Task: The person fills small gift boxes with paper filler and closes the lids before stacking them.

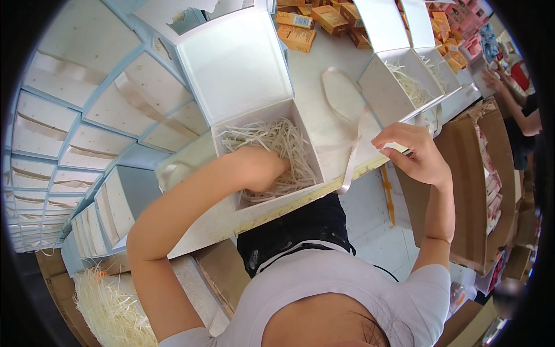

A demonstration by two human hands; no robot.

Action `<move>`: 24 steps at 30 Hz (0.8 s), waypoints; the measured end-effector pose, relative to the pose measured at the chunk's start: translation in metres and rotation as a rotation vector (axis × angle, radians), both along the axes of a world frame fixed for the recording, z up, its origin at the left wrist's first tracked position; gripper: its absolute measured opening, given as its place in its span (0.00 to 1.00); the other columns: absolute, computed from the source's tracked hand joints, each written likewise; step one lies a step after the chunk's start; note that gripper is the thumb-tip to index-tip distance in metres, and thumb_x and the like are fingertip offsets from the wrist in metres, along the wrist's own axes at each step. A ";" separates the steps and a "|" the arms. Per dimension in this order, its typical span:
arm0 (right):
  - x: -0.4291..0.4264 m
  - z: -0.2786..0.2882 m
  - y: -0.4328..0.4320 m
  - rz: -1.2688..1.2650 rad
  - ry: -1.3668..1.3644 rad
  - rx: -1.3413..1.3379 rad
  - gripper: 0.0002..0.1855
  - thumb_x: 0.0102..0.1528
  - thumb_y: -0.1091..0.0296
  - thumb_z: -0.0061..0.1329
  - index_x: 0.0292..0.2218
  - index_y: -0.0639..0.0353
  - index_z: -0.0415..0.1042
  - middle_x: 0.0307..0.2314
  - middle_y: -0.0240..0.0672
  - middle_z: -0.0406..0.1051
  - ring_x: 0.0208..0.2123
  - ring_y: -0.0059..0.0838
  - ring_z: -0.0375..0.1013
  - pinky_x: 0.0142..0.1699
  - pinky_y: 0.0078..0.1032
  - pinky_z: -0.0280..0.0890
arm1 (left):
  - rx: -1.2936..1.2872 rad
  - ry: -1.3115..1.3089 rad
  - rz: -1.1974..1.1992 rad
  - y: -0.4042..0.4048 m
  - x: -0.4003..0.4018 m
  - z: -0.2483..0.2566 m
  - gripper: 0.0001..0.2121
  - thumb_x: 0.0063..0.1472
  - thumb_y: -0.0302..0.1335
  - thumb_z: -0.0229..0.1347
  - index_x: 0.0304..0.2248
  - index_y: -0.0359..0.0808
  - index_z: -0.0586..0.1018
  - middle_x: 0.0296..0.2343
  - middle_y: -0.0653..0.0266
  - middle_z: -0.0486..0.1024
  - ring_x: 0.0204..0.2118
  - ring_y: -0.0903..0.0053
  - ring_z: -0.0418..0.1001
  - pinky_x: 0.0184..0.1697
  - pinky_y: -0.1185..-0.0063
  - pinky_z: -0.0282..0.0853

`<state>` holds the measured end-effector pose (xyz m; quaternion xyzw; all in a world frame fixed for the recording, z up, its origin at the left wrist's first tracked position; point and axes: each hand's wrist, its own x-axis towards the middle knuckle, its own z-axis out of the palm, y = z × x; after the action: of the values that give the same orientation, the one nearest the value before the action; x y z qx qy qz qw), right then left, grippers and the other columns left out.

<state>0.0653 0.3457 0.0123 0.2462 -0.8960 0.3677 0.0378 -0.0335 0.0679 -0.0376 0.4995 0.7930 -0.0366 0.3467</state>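
Observation:
Right before me an open white gift box [305, 143] stands at the table's edge, its lid [236, 65] folded back. White shredded paper [282, 132] fills it. My left hand [258, 167] is down in the box, pressed into the shreds; its fingertips are mostly hidden. To the right, my right hand [412, 152] is raised near the table's edge with thumb and fingers apart and nothing between them. A pale satin ribbon [353, 156] trails over the table between the box and that hand. Beyond the right hand, two more open boxes [386, 91] hold shredded paper.
Stacked ribboned gift boxes [104, 95] wall the left side. Small orange cartons [297, 38] lie heaped at the back of the table [303, 73]. A bag of shredded paper [108, 308] sits low left. A large cardboard box [459, 186] stands right; another person's arm [516, 104] shows beyond it.

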 end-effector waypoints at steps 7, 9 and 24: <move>0.006 -0.016 0.000 -0.016 -0.015 -0.063 0.08 0.47 0.81 0.47 0.32 0.64 0.71 0.26 0.38 0.71 0.30 0.35 0.71 0.35 0.25 0.65 | -0.058 0.029 -0.021 0.008 0.008 0.010 0.13 0.50 0.28 0.50 0.37 0.34 0.71 0.30 0.53 0.70 0.35 0.58 0.69 0.36 0.68 0.65; 0.013 -0.023 0.000 -0.031 -0.021 -0.107 0.08 0.47 0.81 0.47 0.32 0.64 0.71 0.26 0.38 0.71 0.30 0.35 0.71 0.35 0.25 0.65 | -0.079 0.002 -0.029 0.014 0.009 0.011 0.13 0.50 0.29 0.50 0.37 0.35 0.71 0.30 0.52 0.70 0.35 0.58 0.69 0.36 0.68 0.65; 0.044 -0.076 -0.019 -0.462 -0.022 -0.413 0.10 0.43 0.80 0.49 0.32 0.64 0.71 0.26 0.33 0.70 0.21 0.20 0.64 0.29 0.17 0.61 | 1.197 -0.006 0.557 -0.102 0.040 0.095 0.13 0.53 0.20 0.47 0.40 0.33 0.70 0.34 0.59 0.72 0.32 0.74 0.70 0.29 0.82 0.66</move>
<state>0.1088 0.3271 -0.0639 0.0190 -0.8349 0.5262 0.1600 0.0064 -0.0337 0.0575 0.3824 0.7750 0.5030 0.0080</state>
